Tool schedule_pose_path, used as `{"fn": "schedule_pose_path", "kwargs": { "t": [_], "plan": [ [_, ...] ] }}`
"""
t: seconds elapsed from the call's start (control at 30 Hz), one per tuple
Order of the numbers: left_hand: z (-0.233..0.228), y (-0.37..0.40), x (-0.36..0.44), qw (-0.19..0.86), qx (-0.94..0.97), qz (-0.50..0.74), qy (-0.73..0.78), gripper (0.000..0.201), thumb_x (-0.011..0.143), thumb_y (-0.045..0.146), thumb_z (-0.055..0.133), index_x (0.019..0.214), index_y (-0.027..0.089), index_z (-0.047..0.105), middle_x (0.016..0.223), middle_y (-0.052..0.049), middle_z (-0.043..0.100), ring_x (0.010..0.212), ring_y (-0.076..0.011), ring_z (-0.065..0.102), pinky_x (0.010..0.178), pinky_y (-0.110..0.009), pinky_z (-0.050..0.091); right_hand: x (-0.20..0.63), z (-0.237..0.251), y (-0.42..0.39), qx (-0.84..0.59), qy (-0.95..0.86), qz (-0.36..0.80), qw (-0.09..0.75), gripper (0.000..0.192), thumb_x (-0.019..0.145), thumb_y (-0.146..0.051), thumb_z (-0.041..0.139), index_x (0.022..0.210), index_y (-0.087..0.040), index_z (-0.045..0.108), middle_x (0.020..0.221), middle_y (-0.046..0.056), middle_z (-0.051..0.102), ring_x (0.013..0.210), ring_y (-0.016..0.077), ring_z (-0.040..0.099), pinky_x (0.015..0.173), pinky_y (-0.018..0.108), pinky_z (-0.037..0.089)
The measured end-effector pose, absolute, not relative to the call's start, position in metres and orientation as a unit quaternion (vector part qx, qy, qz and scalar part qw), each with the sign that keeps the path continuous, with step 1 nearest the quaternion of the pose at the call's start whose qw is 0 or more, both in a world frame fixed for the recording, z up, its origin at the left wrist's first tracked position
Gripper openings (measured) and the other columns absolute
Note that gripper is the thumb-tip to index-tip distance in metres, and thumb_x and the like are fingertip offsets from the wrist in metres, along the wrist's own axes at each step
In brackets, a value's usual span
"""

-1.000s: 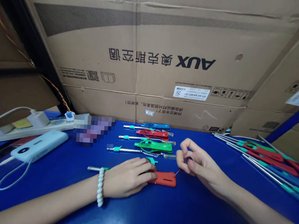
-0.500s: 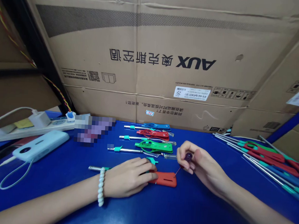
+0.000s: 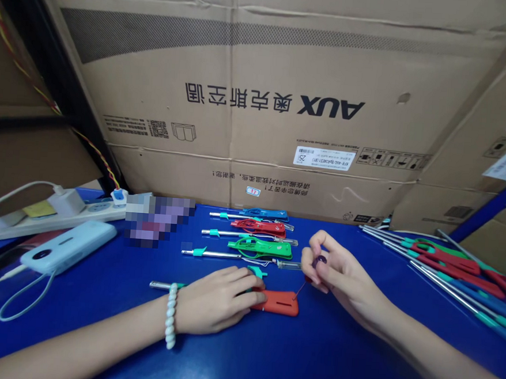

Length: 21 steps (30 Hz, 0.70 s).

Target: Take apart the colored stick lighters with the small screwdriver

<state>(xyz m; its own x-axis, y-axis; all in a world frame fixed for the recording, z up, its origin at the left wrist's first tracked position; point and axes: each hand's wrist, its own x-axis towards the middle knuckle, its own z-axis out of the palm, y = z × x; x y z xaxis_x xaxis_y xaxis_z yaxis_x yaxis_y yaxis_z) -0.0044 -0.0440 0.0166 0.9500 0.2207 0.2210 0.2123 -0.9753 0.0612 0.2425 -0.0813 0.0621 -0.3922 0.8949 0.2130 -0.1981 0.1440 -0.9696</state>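
A: What is the left hand (image 3: 217,299) doing?

B: It lies flat on the blue table (image 3: 267,358), fingers pressing down the red tool (image 3: 276,302) — a flat plastic handle with a slim metal rod (image 3: 159,285) sticking out past the wrist. The right hand (image 3: 337,276) is pinched shut on a small dark bead-like piece (image 3: 318,262), with a thin red thread (image 3: 299,290) running from it down to the tool's end.

A: How would the tool handle?

B: Light and stiff, I'd judge; the plastic looks smooth, so it could skid on the table unless pinned as it is now. The handle is the place to hold — broad and flat. The thread seems fine and limp, easy to lose, so a fingertip pinch suits it.

A: Anything nearby?

B: Three finished-looking tools (image 3: 260,248) lie in a row just behind, and a heap of more tools (image 3: 456,264) sits to the right.
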Motion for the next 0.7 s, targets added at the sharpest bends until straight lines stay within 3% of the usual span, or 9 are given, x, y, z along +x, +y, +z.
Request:
{"fn": "schedule_pose_path", "kwargs": {
  "t": [0.13, 0.23, 0.4, 0.57, 0.7],
  "plan": [
    [0.0176, -0.0441, -0.0041, 0.018, 0.988, 0.108, 0.11, 0.03, 0.093, 0.015, 0.038, 0.122, 0.015, 0.046, 0.119, -0.011, 0.054, 0.098, -0.023, 0.048, 0.084, -0.035, 0.045, 0.2435, 0.062, -0.0807, -0.304, -0.609, 0.581, 0.446, 0.025, 0.089, -0.042, 0.057, 0.088, -0.018, 0.054, 0.077, 0.001, 0.055, 0.049, 0.0057, 0.029, 0.045, 0.022, 0.023],
    [0.0182, -0.0443, -0.0043, 0.014, 0.989, 0.101, 0.111, 0.031, 0.093, 0.014, 0.038, 0.122, 0.016, 0.046, 0.118, -0.01, 0.053, 0.098, -0.0233, 0.048, 0.084, -0.035, 0.045, 0.2436, 0.0622, -0.0813, -0.304, -0.602, 0.585, 0.451, 0.031, 0.092, -0.045, 0.05, 0.089, -0.015, 0.057, 0.072, -0.001, 0.05, 0.05, 0.0062, 0.027, 0.047, 0.023, 0.024],
    [0.0189, -0.0443, -0.005, 0.001, 0.99, 0.096, 0.108, 0.034, 0.091, 0.013, 0.04, 0.124, 0.018, 0.047, 0.119, -0.011, 0.052, 0.097, -0.0237, 0.048, 0.083, -0.035, 0.045, 0.2444, 0.0624, -0.0807, -0.284, -0.6, 0.59, 0.46, 0.03, 0.082, -0.045, 0.065, 0.086, -0.021, 0.048, 0.064, -0.004, 0.052, 0.053, 0.0082, 0.033, 0.046, 0.02, 0.023],
    [0.0198, -0.0445, -0.0052, -0.001, 0.99, 0.094, 0.107, 0.037, 0.088, 0.011, 0.043, 0.124, 0.018, 0.047, 0.119, -0.011, 0.052, 0.098, -0.0239, 0.048, 0.083, -0.034, 0.045, 0.2464, 0.0606, -0.0803, -0.28, -0.647, 0.565, 0.428, 0.026, 0.089, -0.041, 0.057, 0.089, -0.016, 0.062, 0.08, 0.004, 0.058, 0.054, 0.0073, 0.039, 0.048, 0.022, 0.029],
    [0.0195, -0.0446, -0.0051, 0.003, 0.989, 0.099, 0.107, 0.037, 0.088, 0.011, 0.043, 0.124, 0.017, 0.047, 0.12, -0.012, 0.051, 0.099, -0.025, 0.048, 0.084, -0.036, 0.045, 0.2444, 0.0608, -0.0825, -0.283, -0.635, 0.569, 0.44, 0.034, 0.088, -0.051, 0.053, 0.089, -0.018, 0.056, 0.068, -0.002, 0.05, 0.054, 0.0084, 0.036, 0.049, 0.022, 0.028]
  ]
}}
